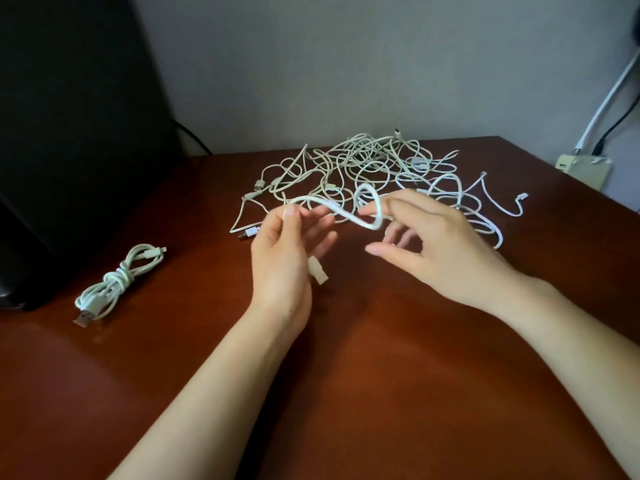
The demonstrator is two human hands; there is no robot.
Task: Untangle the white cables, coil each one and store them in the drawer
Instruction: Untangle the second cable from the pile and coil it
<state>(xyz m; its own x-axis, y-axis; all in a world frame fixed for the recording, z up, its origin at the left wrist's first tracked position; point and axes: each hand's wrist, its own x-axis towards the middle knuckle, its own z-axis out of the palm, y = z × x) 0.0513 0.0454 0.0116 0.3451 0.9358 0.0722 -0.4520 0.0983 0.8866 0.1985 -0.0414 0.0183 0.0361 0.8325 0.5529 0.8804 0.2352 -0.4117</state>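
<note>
Surface: dark reddish-brown wooden table point(346, 375), filling most of the view, set against a plain grey wall point(311, 64). A large flat black panel point(69, 133) stands at the far left edge of the table.

Heap of tangled white cables point(367, 161): lies at the far middle of the table, near the wall. We count many loops crossing one another, with several loose ends and plugs sticking out on the left and right sides. We cannot tell how many cables it holds.

Right hand point(440, 251): raised above the table in front of the heap. Index finger curled into a loop of the thin white cable point(343, 214), thumb stretched out free below, other fingers loosely bent.

Left hand point(282, 261): raised beside the right one, palm turned inward. Thumb and forefinger pinch the same cable, which spans the gap between both hands in an S-shaped curve; this part is motion-blurred.

Coiled white cable bundle point(117, 282): tied round its middle, lying alone on the near left of the table, well apart from the heap.

Cream socket box point(585, 169): on the wall at far right.

Flat USB plug point(318, 271): the held cable's end, hanging just below the left palm.
</note>
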